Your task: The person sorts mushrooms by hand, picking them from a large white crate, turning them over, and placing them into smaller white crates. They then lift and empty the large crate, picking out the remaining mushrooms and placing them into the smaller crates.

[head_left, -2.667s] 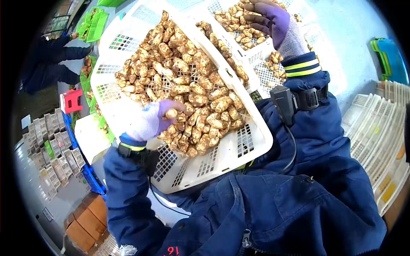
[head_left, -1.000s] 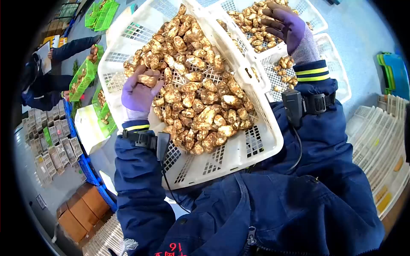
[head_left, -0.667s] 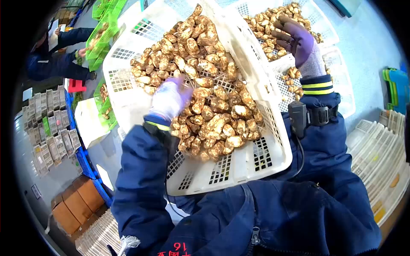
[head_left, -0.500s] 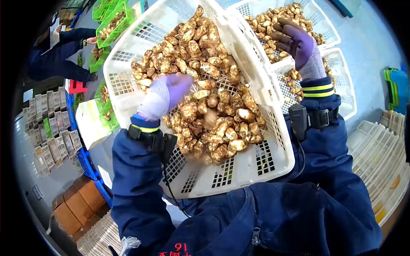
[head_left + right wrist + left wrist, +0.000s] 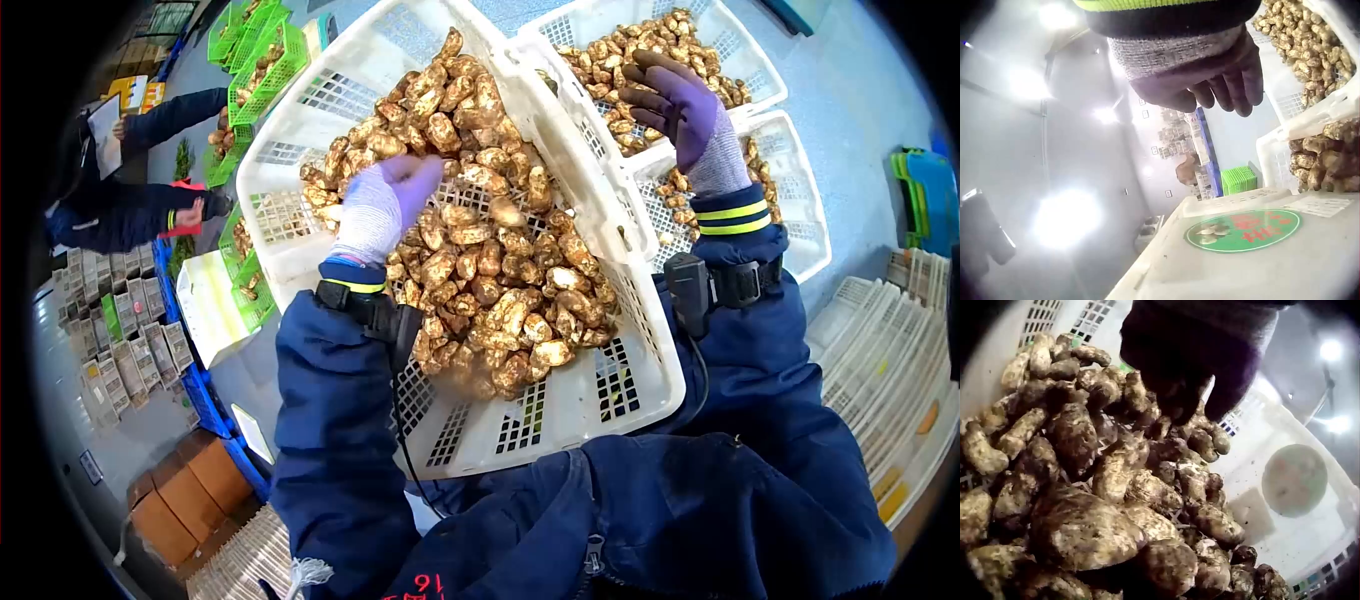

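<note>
Brown, knobbly, soil-covered tubers lie heaped in a white plastic crate in front of the person. My left hand, in a purple-coated glove, reaches over the left side of the heap. In the left wrist view the left hand is dark, its fingers pointing down among tubers, with a gap between them. My right hand, gloved alike, hovers with loosely bent fingers over more tubers in a farther crate. It holds nothing in the right wrist view, where its fingers hang free.
Another white crate with tubers stands at the right, beside stacked white crates. Green baskets line the left, where another person stands. Cardboard boxes are at the lower left.
The tuber held in my left hand a second ago has left it; a blurred one showed over the heap half a second ago. That hand is now back over the heap's left side.
</note>
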The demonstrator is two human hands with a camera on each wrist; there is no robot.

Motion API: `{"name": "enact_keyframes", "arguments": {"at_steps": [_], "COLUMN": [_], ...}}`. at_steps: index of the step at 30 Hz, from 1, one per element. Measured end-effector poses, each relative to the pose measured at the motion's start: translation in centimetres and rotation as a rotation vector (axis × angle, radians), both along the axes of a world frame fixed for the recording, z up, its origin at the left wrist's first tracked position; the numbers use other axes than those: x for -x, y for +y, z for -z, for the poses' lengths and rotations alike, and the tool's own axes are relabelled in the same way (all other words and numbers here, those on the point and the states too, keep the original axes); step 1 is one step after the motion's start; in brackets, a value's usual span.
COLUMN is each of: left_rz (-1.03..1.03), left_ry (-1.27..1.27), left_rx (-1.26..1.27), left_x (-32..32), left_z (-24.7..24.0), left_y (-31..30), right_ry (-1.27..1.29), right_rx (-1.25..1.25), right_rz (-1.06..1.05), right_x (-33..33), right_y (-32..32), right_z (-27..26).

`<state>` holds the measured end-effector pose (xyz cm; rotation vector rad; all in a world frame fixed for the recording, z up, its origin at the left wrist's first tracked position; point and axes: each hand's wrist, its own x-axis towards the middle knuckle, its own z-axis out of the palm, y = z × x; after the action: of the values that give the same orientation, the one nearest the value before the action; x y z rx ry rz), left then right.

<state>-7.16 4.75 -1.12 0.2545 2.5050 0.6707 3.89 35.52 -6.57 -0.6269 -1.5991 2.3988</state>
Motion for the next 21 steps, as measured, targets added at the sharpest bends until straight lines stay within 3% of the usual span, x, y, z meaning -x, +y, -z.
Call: {"name": "enact_keyframes", "arguments": {"at_steps": [1, 5, 7, 8, 9, 11, 13, 16, 17, 19, 21], "left_rz": [-0.028, 0.011, 0.005, -0.002, -0.116, -0.261, -0.151, -0.306, -0.311, -0.207, 0.094], "left_ry": [0.172, 0.457, 0.579, 0.688, 0.469, 0.213, 0.262, -0.262, -0.256, 0.034, 0.304], "left_rx": [-0.071, 0.170, 0.161, 0.021, -0.018, -0.281, -0.407, -0.865, -0.865, -0.653, -0.466], "left_x": [0.1, 0.3, 0.6, 1.1, 0.4, 0.2, 0.1, 0.5, 0.4, 1.0, 0.6], "left_z": [-0.6, 3.2, 5.9, 7.3, 4.6, 4.4, 4.1, 3.3, 2.9, 2.2, 1.7], "left_y": [0.8, 4.0, 4.3, 3.5, 4.2, 3.3, 1.8, -0.9, -1.2, -0.2, 2.5], "right_ry": [0.007, 0.037, 0.113, 0.159, 0.107, 0.022, 0.054, 0.026, 0.030, 0.037, 0.068], "right_rx": [-0.013, -0.013, 0.024, -0.014, 0.000, 0.017, 0.047, 0.060, 0.063, 0.068, 0.040], "right_rz": [-0.006, -0.007, 0.019, 0.007, 0.015, 0.042, 0.043, 0.075, 0.070, 0.053, 0.049], "right_x": [-0.1, -0.1, -0.3, -0.5, -0.5, 0.1, -0.2, -0.1, -0.1, -0.1, -0.1], "right_y": [-0.1, -0.2, -0.3, -0.5, -0.6, -0.4, -0.4, -0.4, -0.3, -0.3, -0.3], "right_z": [0.1, 0.1, 0.1, 0.3, 0.3, -0.1, -0.2, -0.4, -0.4, -0.2, 0.2]}}
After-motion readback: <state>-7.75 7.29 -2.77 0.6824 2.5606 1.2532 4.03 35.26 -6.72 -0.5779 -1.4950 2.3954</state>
